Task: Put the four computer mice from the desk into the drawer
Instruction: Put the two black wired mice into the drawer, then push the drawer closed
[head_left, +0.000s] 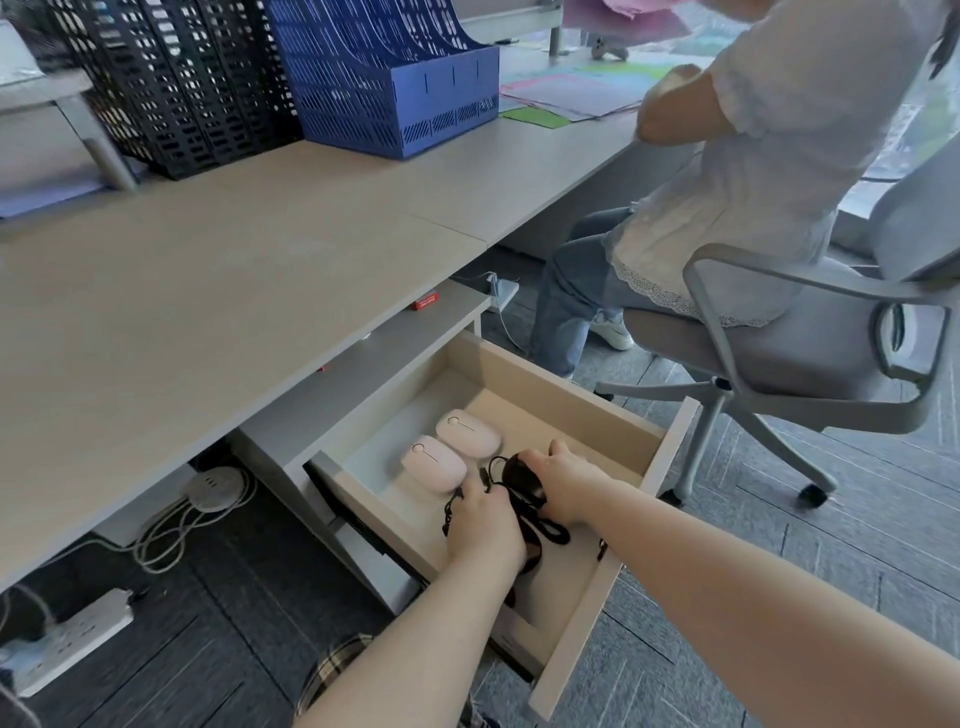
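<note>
Drawer (670, 441): two pink mice (452, 451); black mouse (522, 478) gripped by right hand (563, 486); left hand (483, 525) covers cables (550, 530), grip unclear.

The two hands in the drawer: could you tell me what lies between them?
In the head view, a black mouse and its tangled black cable lie between the left hand and the right hand, inside the drawer.

Two wireless mice (451, 450) lie side by side in the drawer (582, 597), behind a corded mouse (524, 479).
</note>
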